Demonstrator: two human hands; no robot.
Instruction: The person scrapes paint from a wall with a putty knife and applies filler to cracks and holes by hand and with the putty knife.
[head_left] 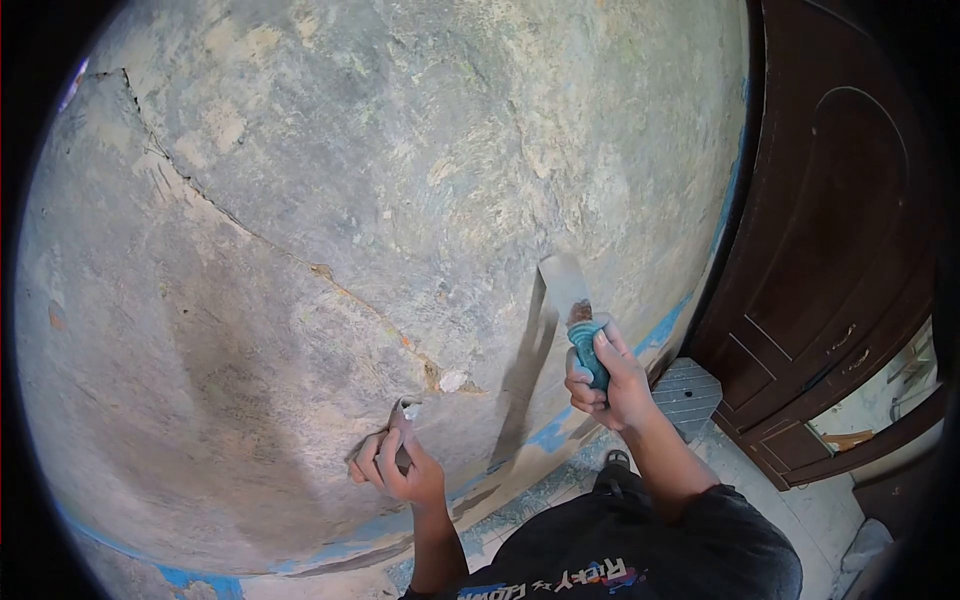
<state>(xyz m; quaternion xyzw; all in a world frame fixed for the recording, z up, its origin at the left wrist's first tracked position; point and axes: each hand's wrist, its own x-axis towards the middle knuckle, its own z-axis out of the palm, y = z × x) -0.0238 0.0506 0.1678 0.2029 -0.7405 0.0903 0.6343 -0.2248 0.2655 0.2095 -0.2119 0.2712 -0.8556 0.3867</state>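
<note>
My right hand (608, 375) is closed round the teal handle of a putty knife (566, 285), whose wide metal blade points up near the grey wall (420, 180). Lower and to the left, my left hand (398, 465) grips a small scraper (404, 412) with a bit of white filler on its end. Just above that tool, a white patch of filler (453, 381) sits at the lower end of a long crack (250, 232) running up to the upper left. Whether the putty knife blade touches the wall is unclear.
A dark wooden door or cabinet (800, 220) stands at the right. Below it are a grey stool top (687, 398) and the tiled floor (800, 505). Blue paint remnants (550, 435) run along the wall's lower edge.
</note>
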